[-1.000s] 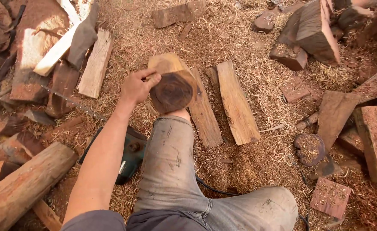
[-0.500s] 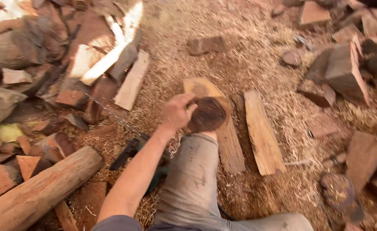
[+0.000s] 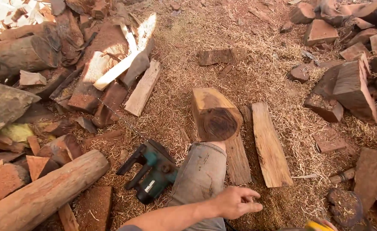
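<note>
A short log (image 3: 214, 113) is seen at the centre of the frame, resting on the sawdust-covered ground (image 3: 222, 38) just above a trousered leg (image 3: 199, 175). A plank (image 3: 269, 145) is laid just right of the log, and a narrower board (image 3: 237, 159) lies between them, lower down. A chainsaw (image 3: 151, 170) is placed left of the leg, at lower centre. A long round log (image 3: 43, 192) lies at lower left. Offcuts are heaped at upper left (image 3: 111, 72) and upper right (image 3: 347, 85). The left hand (image 3: 236, 202) is held at bottom centre, below the board.
</note>
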